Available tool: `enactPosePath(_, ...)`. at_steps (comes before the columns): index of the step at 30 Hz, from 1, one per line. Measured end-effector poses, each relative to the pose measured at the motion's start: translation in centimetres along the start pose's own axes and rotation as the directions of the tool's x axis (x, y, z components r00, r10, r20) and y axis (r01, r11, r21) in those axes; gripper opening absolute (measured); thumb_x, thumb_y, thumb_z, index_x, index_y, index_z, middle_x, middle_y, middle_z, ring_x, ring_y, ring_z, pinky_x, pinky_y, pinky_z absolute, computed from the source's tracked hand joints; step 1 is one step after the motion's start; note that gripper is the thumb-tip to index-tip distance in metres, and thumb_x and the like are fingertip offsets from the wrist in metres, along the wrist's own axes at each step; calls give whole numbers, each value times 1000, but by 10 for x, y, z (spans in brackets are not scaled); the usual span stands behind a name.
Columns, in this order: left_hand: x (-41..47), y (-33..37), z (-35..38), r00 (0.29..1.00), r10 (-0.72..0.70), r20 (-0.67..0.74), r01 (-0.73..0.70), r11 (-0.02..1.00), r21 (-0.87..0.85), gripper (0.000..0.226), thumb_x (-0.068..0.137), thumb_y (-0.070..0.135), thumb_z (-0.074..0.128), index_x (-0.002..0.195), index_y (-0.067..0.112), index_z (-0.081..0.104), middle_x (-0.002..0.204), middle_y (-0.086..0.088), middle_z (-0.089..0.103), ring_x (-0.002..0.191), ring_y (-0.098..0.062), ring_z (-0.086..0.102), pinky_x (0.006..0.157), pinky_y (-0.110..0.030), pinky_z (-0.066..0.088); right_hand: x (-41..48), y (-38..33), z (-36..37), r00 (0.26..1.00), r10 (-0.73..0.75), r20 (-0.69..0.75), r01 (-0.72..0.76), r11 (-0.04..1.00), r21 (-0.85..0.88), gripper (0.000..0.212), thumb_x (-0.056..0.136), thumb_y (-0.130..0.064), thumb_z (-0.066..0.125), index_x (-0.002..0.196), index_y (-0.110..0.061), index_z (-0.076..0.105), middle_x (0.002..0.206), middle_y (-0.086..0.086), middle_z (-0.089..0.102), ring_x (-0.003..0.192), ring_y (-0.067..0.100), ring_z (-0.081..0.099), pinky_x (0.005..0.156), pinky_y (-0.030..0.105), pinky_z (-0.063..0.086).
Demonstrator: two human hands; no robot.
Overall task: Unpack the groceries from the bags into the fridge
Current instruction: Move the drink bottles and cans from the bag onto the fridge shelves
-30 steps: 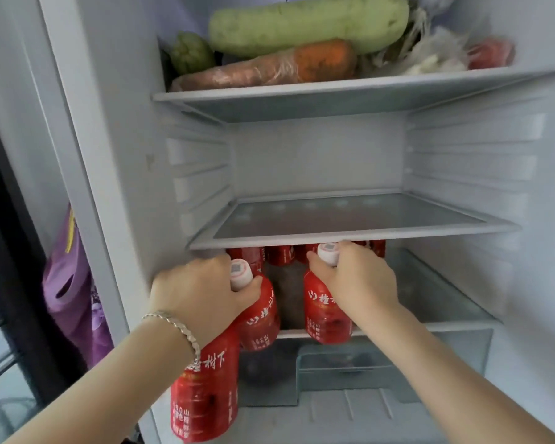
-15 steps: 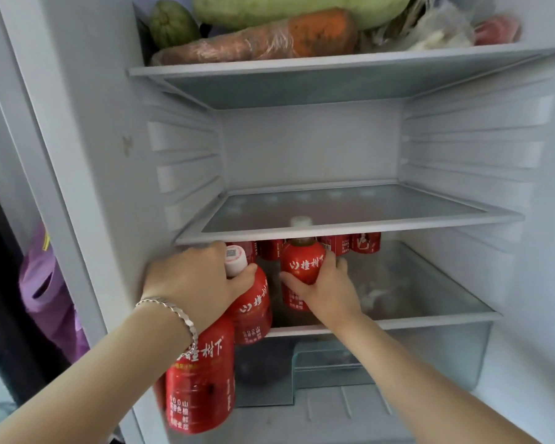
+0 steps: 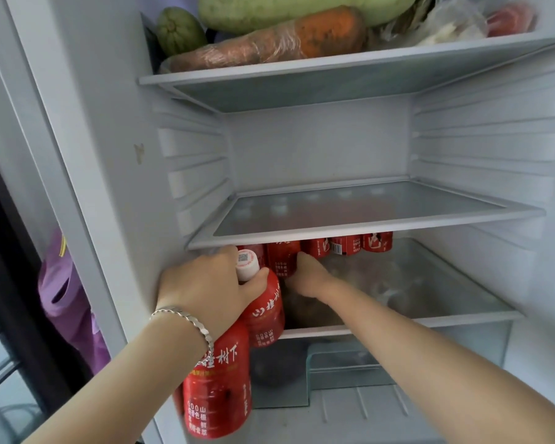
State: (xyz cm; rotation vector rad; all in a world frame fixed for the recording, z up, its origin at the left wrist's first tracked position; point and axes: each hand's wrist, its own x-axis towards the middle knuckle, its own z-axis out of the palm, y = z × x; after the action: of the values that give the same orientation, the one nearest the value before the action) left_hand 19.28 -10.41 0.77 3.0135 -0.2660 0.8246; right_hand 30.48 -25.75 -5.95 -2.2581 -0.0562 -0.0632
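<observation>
Since half a second ago the right hand (image 3: 308,277) has gone deeper along the lower shelf (image 3: 446,302), and the bottle (image 3: 281,261) it carried now stands further back, its cap hidden under the middle shelf (image 3: 366,209). The left hand (image 3: 205,290) has kept its load.

Nearest, at 7 o'clock in the view, the left hand, with a bracelet (image 3: 186,318) at the wrist, grips two red bottles by their necks. The hanging bottle (image 3: 218,395) dangles below the wrist in front of the fridge (image 3: 116,155). The capped bottle (image 3: 266,312) sits at 2 o'clock from it, thumb curled round its neck just under the white cap (image 3: 246,264), and its base is level with the lower shelf's front edge.

At 3 o'clock from the hanging bottle a clear drawer (image 3: 334,370) lies below the shelf.

Further in, the right hand's fingers lie against the right flank of the pushed bottle. Whether they clasp it or only press cannot be told, as the fingertips are hidden.

Behind, at 1 o'clock from that hand, a row of bottles (image 3: 346,245) lines the back of the lower shelf.

Highest, at 12 o'clock, the top shelf (image 3: 334,75) bears a film-wrapped carrot (image 3: 269,40), a pale gourd (image 3: 302,8) and a small green squash (image 3: 178,32).

At 9 o'clock, outside the fridge, hangs a purple bag (image 3: 64,299).
</observation>
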Motion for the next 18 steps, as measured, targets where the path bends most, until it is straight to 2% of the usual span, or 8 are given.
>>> enactPosePath(2,0,0,0,1000,-4,-5,4,1000,-8,45,84,70,30,89,28,45,74,9,49,78,-15,58,65,-25,42,-26,1,-10,984,-162,76,155,983,97,60,80,2,61,136,-13,44,131,6,54,123,22,52,101,34,45)
enactPosePath(4,0,1,1,1000,-8,-18,8,1000,-26,43,84,69,32,88,28,44,76,8,51,79,-16,59,65,-25,43,-65,-6,-15,914,-359,189,319,923,213,89,73,5,68,146,-23,26,139,-6,45,126,10,48,105,29,42)
enactPosePath(6,-1,3,1,999,-6,-39,5,999,-31,42,84,68,35,87,27,45,82,7,59,82,-18,62,65,-26,44,-95,-16,-12,837,-498,227,422,852,311,95,69,7,74,139,-38,27,128,-24,45,117,-6,50,99,17,44)
enactPosePath(7,-3,5,0,999,0,-54,-1,1000,-27,41,84,67,35,87,27,44,85,6,61,82,-18,62,64,-25,43,-104,-20,-7,840,-519,161,446,828,341,93,67,7,76,129,-46,30,122,-28,47,112,-9,52,96,16,45)
enactPosePath(10,-6,11,-2,998,22,-54,-24,999,-37,42,83,69,36,79,27,36,78,7,56,79,-19,61,62,-25,38,-111,-21,7,891,-441,-109,454,851,264,84,58,-12,84,117,-50,39,123,-16,56,110,1,57,95,32,50)
enactPosePath(12,-7,11,-4,999,31,-26,-33,995,-89,47,78,74,38,72,28,33,71,9,51,72,-17,56,61,-25,40,-115,-16,4,912,-383,-148,410,877,252,82,53,-21,84,120,-43,41,117,-12,59,105,6,60,91,37,53)
enactPosePath(15,-7,6,-7,999,-31,-15,28,980,-199,58,68,80,42,75,22,45,70,10,57,66,-11,56,57,-25,45,-126,-4,-12,946,-288,-148,320,901,292,78,57,-14,84,117,-38,40,106,-12,61,95,5,62,84,29,54)
enactPosePath(18,-7,3,-3,994,-91,-55,76,970,-232,49,78,70,46,72,21,48,69,9,58,63,-9,55,53,-22,41,-131,10,-34,959,-206,-197,260,914,312,78,60,-12,84,119,-35,39,105,-12,59,94,5,60,79,23,49)
